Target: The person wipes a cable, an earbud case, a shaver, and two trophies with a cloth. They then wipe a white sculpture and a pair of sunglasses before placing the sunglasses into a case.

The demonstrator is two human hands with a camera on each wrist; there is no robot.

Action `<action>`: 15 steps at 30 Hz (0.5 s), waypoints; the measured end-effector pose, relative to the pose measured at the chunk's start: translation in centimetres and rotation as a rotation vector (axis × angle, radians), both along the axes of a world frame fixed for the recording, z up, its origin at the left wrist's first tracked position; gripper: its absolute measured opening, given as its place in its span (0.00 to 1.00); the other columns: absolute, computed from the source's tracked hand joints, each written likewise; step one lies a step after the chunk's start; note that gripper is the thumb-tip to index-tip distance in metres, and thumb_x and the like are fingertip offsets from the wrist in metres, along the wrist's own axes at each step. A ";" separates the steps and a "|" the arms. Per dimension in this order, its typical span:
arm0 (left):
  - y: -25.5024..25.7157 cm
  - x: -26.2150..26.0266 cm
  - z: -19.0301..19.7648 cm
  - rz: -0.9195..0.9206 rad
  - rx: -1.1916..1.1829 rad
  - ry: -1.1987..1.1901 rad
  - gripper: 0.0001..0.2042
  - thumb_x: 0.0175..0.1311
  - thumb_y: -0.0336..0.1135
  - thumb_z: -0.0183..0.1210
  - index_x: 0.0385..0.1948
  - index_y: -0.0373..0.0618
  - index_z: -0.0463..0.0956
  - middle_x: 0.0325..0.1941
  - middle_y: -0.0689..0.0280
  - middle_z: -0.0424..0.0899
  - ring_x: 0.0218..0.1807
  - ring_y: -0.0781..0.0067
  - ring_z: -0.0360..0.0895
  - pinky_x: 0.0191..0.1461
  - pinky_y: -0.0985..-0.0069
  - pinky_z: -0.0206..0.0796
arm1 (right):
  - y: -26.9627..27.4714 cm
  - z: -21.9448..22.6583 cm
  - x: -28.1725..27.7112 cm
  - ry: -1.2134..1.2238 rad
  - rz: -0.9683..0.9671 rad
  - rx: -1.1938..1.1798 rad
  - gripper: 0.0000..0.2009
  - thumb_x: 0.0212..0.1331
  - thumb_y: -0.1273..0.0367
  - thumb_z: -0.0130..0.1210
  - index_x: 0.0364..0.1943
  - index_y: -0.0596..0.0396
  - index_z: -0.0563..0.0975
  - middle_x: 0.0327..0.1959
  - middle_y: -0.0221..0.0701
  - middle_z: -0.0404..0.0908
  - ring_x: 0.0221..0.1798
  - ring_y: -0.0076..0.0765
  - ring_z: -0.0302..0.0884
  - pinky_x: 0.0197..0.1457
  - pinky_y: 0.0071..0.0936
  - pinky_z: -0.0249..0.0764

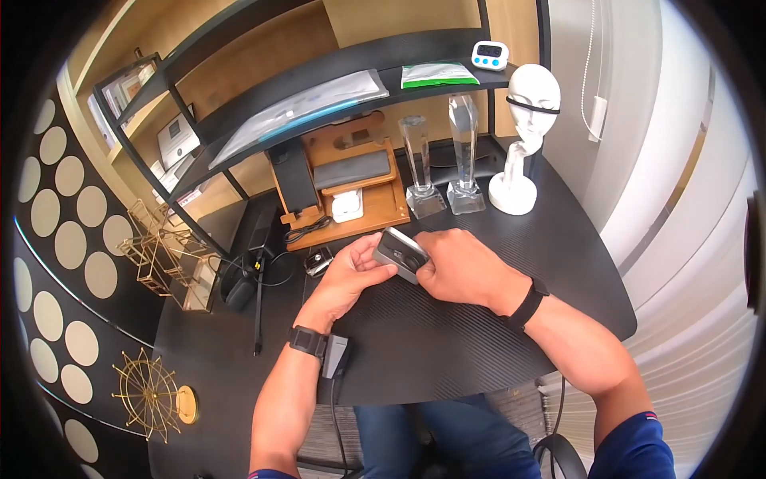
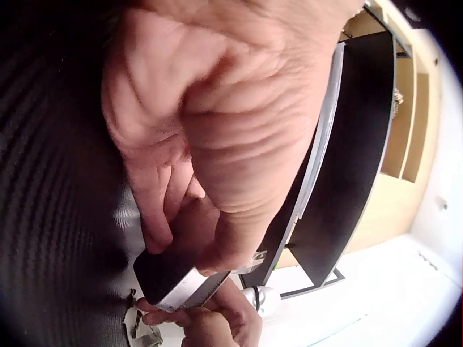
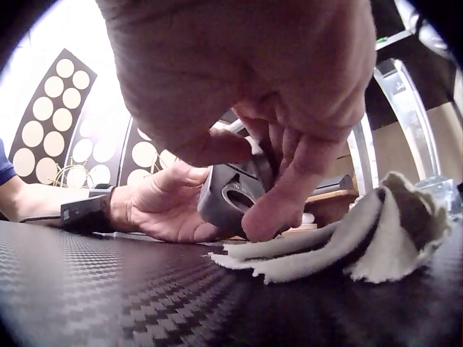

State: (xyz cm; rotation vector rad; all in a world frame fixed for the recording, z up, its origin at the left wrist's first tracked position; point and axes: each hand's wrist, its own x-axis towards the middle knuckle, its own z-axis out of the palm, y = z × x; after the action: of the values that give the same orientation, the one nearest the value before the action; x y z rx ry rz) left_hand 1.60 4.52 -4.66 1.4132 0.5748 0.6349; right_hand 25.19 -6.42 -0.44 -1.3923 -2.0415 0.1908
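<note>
A small grey device (image 1: 400,254) is gripped between the left hand (image 1: 351,275) and the right hand (image 1: 459,267), fingers of both curled round it, above the desk (image 1: 479,351) centre. A crumpled cloth (image 3: 347,246) lies just beside the right fingers (image 3: 278,206).

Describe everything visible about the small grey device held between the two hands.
The grey device is a small boxy block with rounded corners, a silver-grey casing and a darker face bearing a round recess. It sits tilted just above the black desk, held by the left hand and right hand at opposite ends. A pale cloth lies beside it.
</note>
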 end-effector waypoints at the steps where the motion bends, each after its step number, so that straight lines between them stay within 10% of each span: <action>1: 0.1 -0.1 0.0 -0.020 -0.031 -0.046 0.30 0.72 0.19 0.68 0.75 0.36 0.70 0.63 0.66 0.87 0.62 0.80 0.85 0.71 0.78 0.75 | 0.2 -0.2 0.0 0.058 -0.037 0.003 0.11 0.58 0.72 0.59 0.39 0.69 0.83 0.30 0.58 0.86 0.38 0.69 0.87 0.49 0.54 0.84; 15: 0.5 -0.3 0.1 -0.118 -0.109 -0.171 0.34 0.72 0.16 0.64 0.80 0.38 0.64 0.72 0.63 0.81 0.69 0.76 0.81 0.74 0.73 0.75 | 0.8 -0.8 0.2 0.273 -0.176 0.026 0.13 0.65 0.75 0.55 0.48 0.70 0.83 0.30 0.61 0.84 0.36 0.70 0.87 0.45 0.53 0.83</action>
State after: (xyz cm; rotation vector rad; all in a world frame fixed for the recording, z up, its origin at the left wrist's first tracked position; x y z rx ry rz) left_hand 1.25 5.07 -4.58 1.2666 0.3821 0.6143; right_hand 25.35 -5.60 -1.25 -1.4360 -1.6856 0.2612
